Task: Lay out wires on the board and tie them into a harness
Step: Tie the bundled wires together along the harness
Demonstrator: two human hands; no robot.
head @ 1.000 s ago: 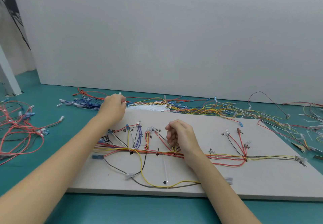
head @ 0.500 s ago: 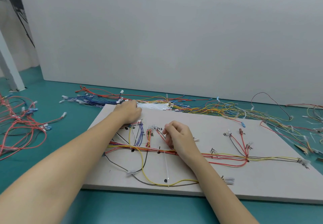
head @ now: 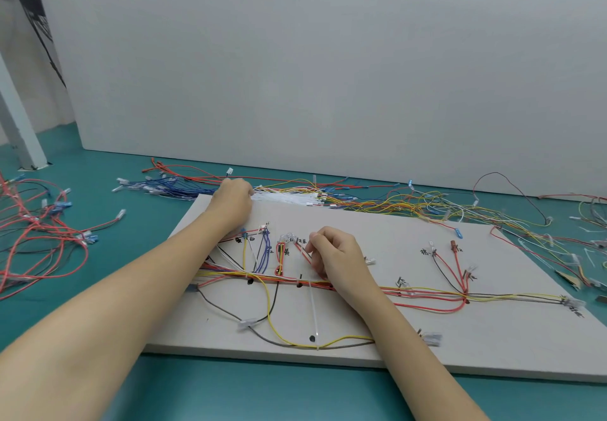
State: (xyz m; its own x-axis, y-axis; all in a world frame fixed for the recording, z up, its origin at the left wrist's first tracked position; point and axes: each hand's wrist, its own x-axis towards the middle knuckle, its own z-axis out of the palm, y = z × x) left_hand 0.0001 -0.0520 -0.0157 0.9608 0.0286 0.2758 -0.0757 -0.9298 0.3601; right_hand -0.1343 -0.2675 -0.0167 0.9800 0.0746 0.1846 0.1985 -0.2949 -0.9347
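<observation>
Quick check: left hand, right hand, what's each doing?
Left hand: at the white cable ties; grip cannot be told.
Right hand: curled on the wires; hold unclear.

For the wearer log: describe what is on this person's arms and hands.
Both forearms are bare right up to the frame edge, with no sleeve in view. The left hand and the right hand wear no gloves; no ring, watch, wristband or marking shows on the sides facing the head camera.

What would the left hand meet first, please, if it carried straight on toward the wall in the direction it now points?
Most likely the bundle of white cable ties at the board's far edge: the left hand already reaches its near end. Whether the fingers touch it is hidden.
</observation>
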